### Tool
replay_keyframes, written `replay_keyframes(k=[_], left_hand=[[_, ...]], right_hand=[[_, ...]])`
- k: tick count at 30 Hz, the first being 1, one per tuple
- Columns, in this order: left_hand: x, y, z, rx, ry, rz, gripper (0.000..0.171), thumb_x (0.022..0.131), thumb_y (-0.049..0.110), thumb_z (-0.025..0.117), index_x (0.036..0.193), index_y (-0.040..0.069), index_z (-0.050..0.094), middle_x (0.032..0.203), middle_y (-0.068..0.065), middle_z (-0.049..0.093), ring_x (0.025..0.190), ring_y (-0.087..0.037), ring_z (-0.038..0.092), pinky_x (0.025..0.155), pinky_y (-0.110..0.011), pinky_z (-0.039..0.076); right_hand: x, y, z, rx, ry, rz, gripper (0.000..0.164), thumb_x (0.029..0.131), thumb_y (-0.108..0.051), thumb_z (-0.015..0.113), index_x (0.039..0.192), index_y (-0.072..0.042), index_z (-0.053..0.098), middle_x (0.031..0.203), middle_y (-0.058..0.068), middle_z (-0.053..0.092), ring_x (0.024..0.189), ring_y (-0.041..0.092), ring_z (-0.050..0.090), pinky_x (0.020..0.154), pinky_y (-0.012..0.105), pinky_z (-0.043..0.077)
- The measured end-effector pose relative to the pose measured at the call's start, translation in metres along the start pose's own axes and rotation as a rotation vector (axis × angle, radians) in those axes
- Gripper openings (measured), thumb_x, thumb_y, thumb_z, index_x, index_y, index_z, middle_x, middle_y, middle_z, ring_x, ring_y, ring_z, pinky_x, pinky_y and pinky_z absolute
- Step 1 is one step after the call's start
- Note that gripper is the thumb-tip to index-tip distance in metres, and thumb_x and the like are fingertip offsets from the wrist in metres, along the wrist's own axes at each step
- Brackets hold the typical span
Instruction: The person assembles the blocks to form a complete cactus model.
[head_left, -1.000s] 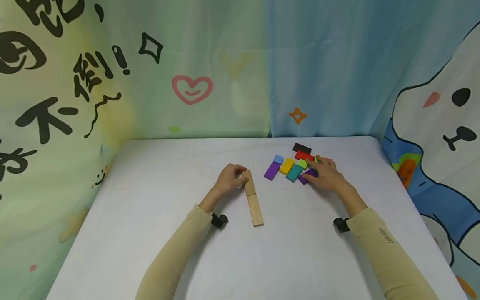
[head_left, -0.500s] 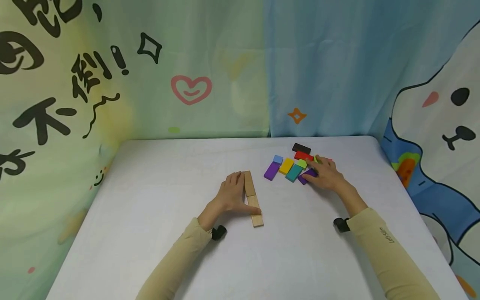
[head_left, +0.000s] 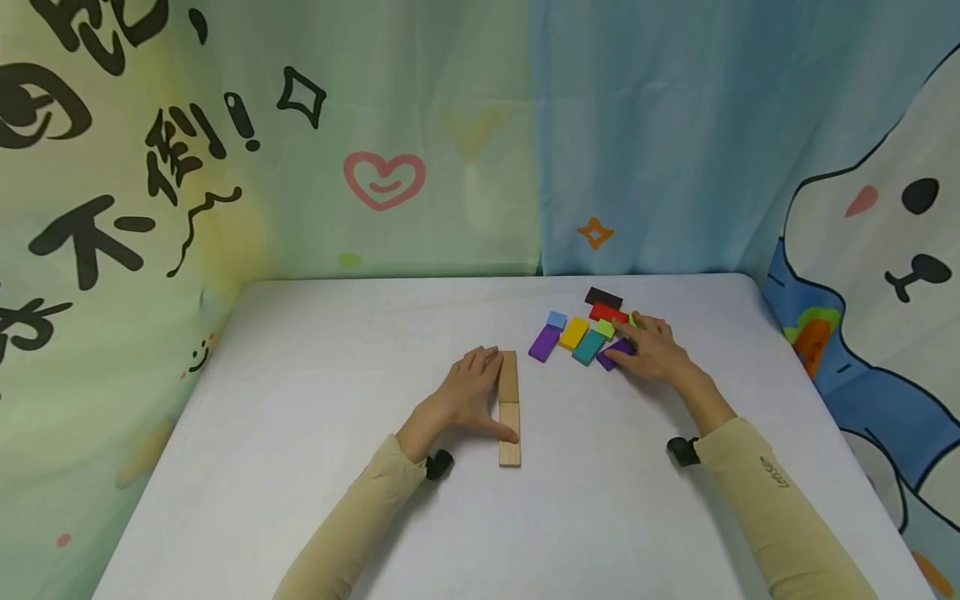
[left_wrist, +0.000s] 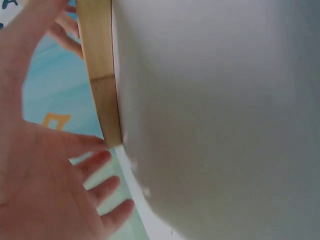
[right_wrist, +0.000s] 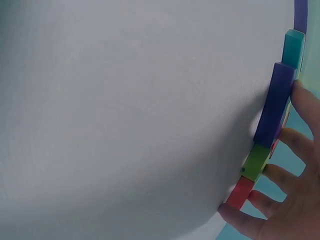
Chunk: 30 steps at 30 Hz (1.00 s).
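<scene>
Left hand, fingers straight and together, presses against two wooden blocks mid-table; right hand, fingers spread, rests on coloured blocks near the far edge.

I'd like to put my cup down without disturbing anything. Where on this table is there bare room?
The table is bare on its whole left side, left of the left hand and wooden blocks, and along the near edge between the sleeves. A narrow strip separates the wooden blocks from the coloured blocks. The far right is crowded: the right hand rests on them.
</scene>
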<state>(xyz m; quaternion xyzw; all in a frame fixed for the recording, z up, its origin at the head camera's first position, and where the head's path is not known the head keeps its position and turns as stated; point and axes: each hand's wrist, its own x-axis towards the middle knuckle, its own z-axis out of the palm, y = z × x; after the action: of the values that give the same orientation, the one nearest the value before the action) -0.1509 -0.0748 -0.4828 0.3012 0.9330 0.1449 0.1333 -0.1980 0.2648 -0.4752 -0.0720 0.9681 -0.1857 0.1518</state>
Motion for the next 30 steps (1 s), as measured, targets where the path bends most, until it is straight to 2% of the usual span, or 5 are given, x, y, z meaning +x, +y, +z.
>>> replay_keyframes(k=[5, 11, 18, 25, 30], left_hand=[[-0.007, -0.003, -0.004, -0.076, 0.009, 0.072, 0.124, 0.064, 0.061, 0.085, 0.156, 0.006, 0.023, 0.161, -0.014, 0.020, 0.147, -0.038, 0.017, 0.112, -0.057, 0.028], [-0.013, 0.000, 0.002, -0.036, -0.010, 0.099, 0.115, 0.067, 0.061, 0.083, 0.153, 0.005, 0.032, 0.160, -0.013, 0.025, 0.146, -0.035, 0.022, 0.113, -0.053, 0.029], [-0.014, 0.005, 0.004, 0.003, 0.007, 0.060, 0.112, 0.069, 0.062, 0.081, 0.153, 0.005, 0.033, 0.160, -0.011, 0.025, 0.145, -0.034, 0.024, 0.113, -0.051, 0.030], [-0.016, 0.007, 0.004, -0.005, -0.014, 0.047, 0.112, 0.071, 0.062, 0.079, 0.156, 0.007, 0.028, 0.162, -0.009, 0.023, 0.147, -0.034, 0.019, 0.115, -0.051, 0.026], [-0.019, 0.010, 0.004, -0.002, -0.004, 0.055, 0.111, 0.072, 0.061, 0.079, 0.155, 0.006, 0.031, 0.161, -0.011, 0.026, 0.146, -0.035, 0.022, 0.114, -0.051, 0.028]], right_hand=[[0.004, 0.001, 0.008, -0.020, 0.053, -0.015, 0.072, 0.097, -0.046, 0.055, 0.153, -0.006, 0.033, 0.157, 0.030, 0.013, 0.139, 0.055, 0.011, 0.099, 0.076, 0.028], [0.004, -0.002, 0.006, -0.019, 0.079, -0.016, 0.070, 0.099, -0.045, 0.053, 0.152, -0.004, 0.034, 0.156, 0.031, 0.018, 0.139, 0.056, 0.015, 0.100, 0.077, 0.026], [0.014, -0.015, -0.008, 0.034, 0.239, -0.012, 0.041, 0.097, -0.026, 0.062, 0.124, 0.005, 0.065, 0.119, 0.028, 0.057, 0.109, 0.046, 0.053, 0.088, 0.063, 0.046], [0.024, -0.021, -0.013, 0.031, 0.179, 0.040, 0.039, 0.093, -0.023, 0.068, 0.116, 0.008, 0.067, 0.107, 0.025, 0.065, 0.097, 0.040, 0.058, 0.082, 0.053, 0.050], [0.026, -0.020, -0.014, 0.062, 0.132, 0.055, 0.043, 0.092, -0.023, 0.070, 0.120, 0.009, 0.065, 0.110, 0.025, 0.064, 0.099, 0.039, 0.056, 0.088, 0.053, 0.048]])
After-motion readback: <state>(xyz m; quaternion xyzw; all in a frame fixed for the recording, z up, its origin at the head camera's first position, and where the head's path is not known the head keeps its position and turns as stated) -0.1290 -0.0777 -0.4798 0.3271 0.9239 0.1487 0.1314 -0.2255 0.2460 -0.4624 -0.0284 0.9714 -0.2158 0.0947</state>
